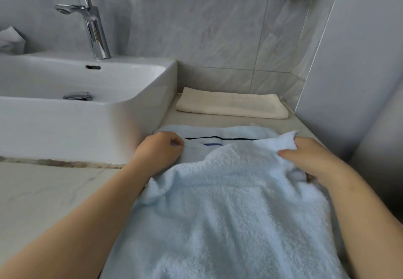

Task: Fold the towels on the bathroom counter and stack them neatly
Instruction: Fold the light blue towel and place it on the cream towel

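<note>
The light blue towel (pixel 229 202) lies on the counter (pixel 43 191) directly in front of the person, with its near half doubled up towards 12 o'clock. Its dark-striped far border is uncovered. The left hand (pixel 159 151) has its grip closed on the lower layer at about 10 o'clock. The right hand (pixel 305 158) is clamped on the raised corner of the upper layer at 2 o'clock, thumb on top.

The main risk is a crooked fold. The upper layer is carried only at its right corner, while its left corner sags back at 9 o'clock (no hand is on it), so the edges would probably land askew. The terry also looks thick and bunched under the right grip, and a trapped ridge could set there.

The towel seems to run off the counter at 6 o'clock, and that weight might drag the whole piece. A lopsided fold would sit badly on the cream towel (pixel 231 105), folded at 12 o'clock, beside the basin (pixel 87 113).
</note>
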A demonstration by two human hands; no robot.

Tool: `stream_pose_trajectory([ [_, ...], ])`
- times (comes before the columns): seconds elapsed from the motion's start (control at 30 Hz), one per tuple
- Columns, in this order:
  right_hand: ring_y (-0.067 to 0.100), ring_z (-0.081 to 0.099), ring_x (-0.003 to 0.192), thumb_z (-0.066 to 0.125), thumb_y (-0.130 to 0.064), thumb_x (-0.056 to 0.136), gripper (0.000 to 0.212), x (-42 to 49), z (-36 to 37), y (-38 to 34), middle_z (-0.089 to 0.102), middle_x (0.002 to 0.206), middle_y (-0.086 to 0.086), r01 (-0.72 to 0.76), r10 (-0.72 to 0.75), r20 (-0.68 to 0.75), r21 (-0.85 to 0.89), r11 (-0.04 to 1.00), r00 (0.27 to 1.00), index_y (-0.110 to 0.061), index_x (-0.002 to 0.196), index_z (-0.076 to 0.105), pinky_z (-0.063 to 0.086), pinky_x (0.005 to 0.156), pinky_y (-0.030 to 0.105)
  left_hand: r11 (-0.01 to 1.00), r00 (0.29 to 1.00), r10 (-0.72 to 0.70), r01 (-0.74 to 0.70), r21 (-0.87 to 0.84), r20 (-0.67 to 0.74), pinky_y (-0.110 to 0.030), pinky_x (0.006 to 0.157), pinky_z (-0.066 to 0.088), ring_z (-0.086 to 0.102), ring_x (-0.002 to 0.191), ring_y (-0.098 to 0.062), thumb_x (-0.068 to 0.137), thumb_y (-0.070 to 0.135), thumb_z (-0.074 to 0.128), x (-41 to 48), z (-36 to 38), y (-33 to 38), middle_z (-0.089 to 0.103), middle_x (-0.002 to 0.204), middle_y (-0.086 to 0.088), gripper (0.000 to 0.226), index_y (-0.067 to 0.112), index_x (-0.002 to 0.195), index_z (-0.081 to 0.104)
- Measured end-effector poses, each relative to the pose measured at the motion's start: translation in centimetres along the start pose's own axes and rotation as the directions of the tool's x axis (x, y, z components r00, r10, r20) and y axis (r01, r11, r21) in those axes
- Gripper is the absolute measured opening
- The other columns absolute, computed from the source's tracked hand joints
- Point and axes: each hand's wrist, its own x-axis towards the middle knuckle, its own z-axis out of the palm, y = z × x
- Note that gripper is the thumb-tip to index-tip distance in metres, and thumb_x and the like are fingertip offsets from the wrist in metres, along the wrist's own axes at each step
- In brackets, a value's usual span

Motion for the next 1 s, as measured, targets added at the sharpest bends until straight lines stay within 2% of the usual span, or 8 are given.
stream_pose_trajectory([
  [0.13, 0.023, 0.066, 0.074, 0.06, -0.019, 0.089, 0.012, -0.8, -1.6, 0.2, 0.068, 0.081, 0.005, 0.019, -0.013, 0.086, -0.072, 0.997, 0.996, -0.025, 0.079, 0.06, 0.052, 0.072, 0.034, 0.996, 0.99, 0.082, -0.077, -0.046, 0.116, -0.007, 0.061, 0.038, 0.054, 0.075, 0.0, 0.085, 0.017, 0.06, -0.3, -0.8, 0.1, 0.062, 0.079, 0.017, 0.016, 0.029, 0.081, 0.069],
  [0.2, 0.022, 0.066, 0.075, 0.062, -0.025, 0.089, 0.007, -1.0, -1.8, 0.3, 0.068, 0.084, 0.004, 0.011, -0.013, 0.083, 0.029, 1.0, 0.997, -0.025, 0.082, 0.062, 0.052, 0.068, 0.032, 0.989, 0.993, 0.116, -0.114, -0.099, 0.014, -0.002, 0.056, 0.037, 0.052, 0.07, 0.004, 0.084, 0.016, 0.061, -0.3, -1.0, 0.1, 0.06, 0.073, 0.022, 0.018, 0.029, 0.075, 0.069],
  [0.33, 0.014, 0.052, 0.061, 0.061, -0.021, 0.089, 0.022, 0.8, -1.7, 1.0, 0.058, 0.069, 0.013, 0.177, -0.103, -0.249, 0.297, 0.938, 0.963, -0.005, 0.073, 0.059, 0.039, 0.055, 0.022, 0.953, 0.93, 0.111, -0.2, -0.227, -0.35, -0.012, 0.064, 0.033, 0.05, 0.069, -0.003, 0.085, 0.011, 0.058, -0.4, -1.2, 0.7, 0.06, 0.078, 0.017, 0.018, 0.024, 0.086, 0.07],
  [0.43, 0.02, 0.045, 0.069, 0.06, -0.015, 0.087, 0.019, 2.3, -1.2, 1.6, 0.05, 0.073, 0.01, 0.239, -0.02, -0.422, 0.474, 0.847, 0.906, -0.009, 0.071, 0.053, 0.036, 0.065, 0.029, 0.973, 0.921, 0.071, -0.148, -0.176, -0.383, -0.016, 0.072, 0.034, 0.055, 0.086, -0.016, 0.086, 0.004, 0.053, 0.3, -0.8, -0.1, 0.064, 0.094, 0.005, 0.027, 0.018, 0.103, 0.068],
  [0.57, 0.025, 0.053, 0.078, 0.055, -0.004, 0.084, 0.011, 3.7, 0.4, 3.4, 0.058, 0.079, 0.007, 0.098, -0.013, -0.375, 0.208, 0.973, 0.927, -0.013, 0.079, 0.058, 0.041, 0.07, 0.032, 0.997, 0.99, 0.029, -0.018, 0.08, -0.135, -0.029, 0.097, 0.036, 0.049, 0.118, -0.032, 0.085, -0.003, 0.041, 1.2, 0.9, -1.5, 0.055, 0.127, -0.015, 0.044, 0.013, 0.123, 0.055],
  [0.67, 0.025, 0.054, 0.081, 0.053, -0.005, 0.084, 0.009, 4.1, 0.7, 3.7, 0.056, 0.077, 0.001, 0.063, -0.036, -0.377, 0.061, 0.996, 0.926, -0.01, 0.082, 0.06, 0.039, 0.069, 0.03, 0.985, 0.994, 0.041, -0.023, 0.17, -0.099, -0.033, 0.101, 0.033, 0.045, 0.119, -0.034, 0.086, -0.002, 0.037, 1.2, 1.7, -1.2, 0.048, 0.13, -0.016, 0.046, 0.011, 0.128, 0.05],
  [0.87, 0.03, 0.058, 0.082, 0.058, -0.022, 0.083, 0.013, 3.8, 1.5, 3.5, 0.062, 0.082, 0.007, 0.07, -0.098, -0.334, -0.094, 0.993, 0.938, -0.008, 0.082, 0.057, 0.042, 0.065, 0.033, 0.961, 0.997, 0.065, -0.05, 0.273, -0.046, -0.033, 0.102, 0.031, 0.042, 0.122, -0.033, 0.09, 0.002, 0.033, 1.5, 2.4, -1.2, 0.044, 0.133, -0.014, 0.044, 0.012, 0.131, 0.045],
  [1.0, 0.033, 0.049, 0.109, 0.059, -0.041, 0.085, 0.027, 4.0, 1.5, 3.5, 0.06, 0.111, 0.006, -0.045, -0.052, -0.288, -0.319, 0.947, 0.956, -0.019, 0.102, 0.057, 0.038, 0.08, 0.034, 0.957, 0.993, 0.114, -0.103, 0.271, -0.024, -0.034, 0.103, 0.034, 0.045, 0.12, -0.032, 0.091, 0.005, 0.035, 1.6, 2.3, -1.3, 0.046, 0.132, -0.012, 0.044, 0.016, 0.131, 0.046],
])
